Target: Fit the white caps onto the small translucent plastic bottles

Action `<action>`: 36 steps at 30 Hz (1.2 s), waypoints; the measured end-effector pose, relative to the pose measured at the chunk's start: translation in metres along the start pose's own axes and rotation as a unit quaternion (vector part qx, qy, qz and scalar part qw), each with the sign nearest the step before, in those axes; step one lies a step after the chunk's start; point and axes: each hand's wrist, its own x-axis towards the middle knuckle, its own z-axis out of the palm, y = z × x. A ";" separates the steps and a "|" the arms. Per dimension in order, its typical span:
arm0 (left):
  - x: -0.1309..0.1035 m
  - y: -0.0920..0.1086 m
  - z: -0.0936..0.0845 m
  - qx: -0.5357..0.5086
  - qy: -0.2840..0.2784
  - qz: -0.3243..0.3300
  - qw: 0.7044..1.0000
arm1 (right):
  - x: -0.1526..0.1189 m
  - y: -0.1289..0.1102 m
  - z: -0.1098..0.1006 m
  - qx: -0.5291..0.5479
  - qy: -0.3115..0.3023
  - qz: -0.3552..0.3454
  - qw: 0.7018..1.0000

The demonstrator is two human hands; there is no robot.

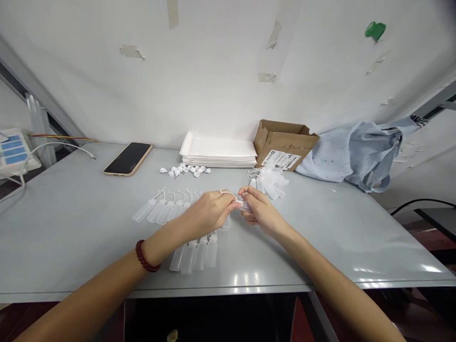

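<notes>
In front of me a small translucent plastic squeeze bottle (245,205) lies sideways between my two hands. The fingers of my right hand (262,211) wrap around its body. My left hand (213,211) pinches its top end, where a thin white strap (228,192) curves over the fingers; the exact joint is hidden. Under and left of my left hand runs a row of similar bottles (156,211) with thin curved white straps. A second row of bottles (194,255) lies nearer the table's front edge. Just beyond my right hand is a pile of loose bottles (271,183).
Small white caps (185,169) are scattered before a stack of white padded envelopes (219,151). An open cardboard box (285,146) stands beside it, with a light blue cloth bag (351,152) at the right. A phone (128,159) and a white cable (57,143) lie left.
</notes>
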 end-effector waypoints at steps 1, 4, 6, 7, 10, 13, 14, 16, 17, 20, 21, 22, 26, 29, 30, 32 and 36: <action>0.000 -0.001 0.001 0.004 0.000 0.006 1.000 | 0.000 0.000 0.000 0.002 0.001 0.004 1.000; -0.001 -0.002 0.001 0.008 -0.003 0.016 1.000 | 0.001 0.002 -0.001 0.008 0.003 0.018 1.000; -0.001 -0.001 0.000 0.004 -0.006 0.013 1.000 | 0.002 0.002 -0.001 0.011 0.001 0.025 1.000; -0.001 -0.001 -0.001 0.000 -0.008 0.007 1.000 | 0.002 0.002 -0.001 0.012 0.001 0.024 1.000; 0.001 0.003 -0.007 -0.024 -0.013 -0.034 0.999 | 0.000 0.001 0.000 -0.025 0.015 -0.016 0.999; 0.005 0.006 -0.015 -0.069 -0.013 -0.114 0.991 | -0.002 0.000 -0.001 -0.124 0.055 -0.117 0.984; 0.007 0.007 -0.017 -0.086 -0.009 -0.144 0.986 | -0.002 0.001 -0.001 -0.166 0.068 -0.157 0.971; 0.010 0.007 -0.021 -0.121 0.000 -0.201 0.972 | -0.002 0.004 -0.003 -0.257 0.081 -0.238 0.933; 0.011 0.006 -0.023 -0.138 0.002 -0.223 0.965 | -0.002 0.006 -0.004 -0.303 0.083 -0.278 0.908; 0.012 0.004 -0.024 -0.174 -0.011 -0.253 0.951 | 0.001 0.012 -0.006 -0.398 0.084 -0.368 0.836; 0.012 0.004 -0.024 -0.180 -0.017 -0.255 0.950 | 0.001 0.012 -0.006 -0.407 0.084 -0.380 0.826; 0.012 0.003 -0.023 -0.182 -0.022 -0.256 0.949 | 0.001 0.012 -0.005 -0.407 0.084 -0.381 0.826; 0.011 0.002 -0.021 -0.181 -0.025 -0.259 0.949 | -0.002 0.007 -0.002 -0.366 0.064 -0.332 0.867; 0.010 0.003 -0.020 -0.179 -0.019 -0.251 0.951 | -0.004 0.004 0.000 -0.321 0.051 -0.300 0.897; 0.010 0.003 -0.020 -0.180 -0.018 -0.249 0.952 | -0.004 0.004 0.000 -0.307 0.049 -0.290 0.905; 0.010 0.003 -0.019 -0.178 -0.018 -0.248 0.952 | -0.003 0.005 0.000 -0.285 0.047 -0.270 0.919; 0.010 0.002 -0.017 -0.154 -0.014 -0.248 0.956 | -0.001 0.005 -0.002 -0.296 0.040 -0.245 0.922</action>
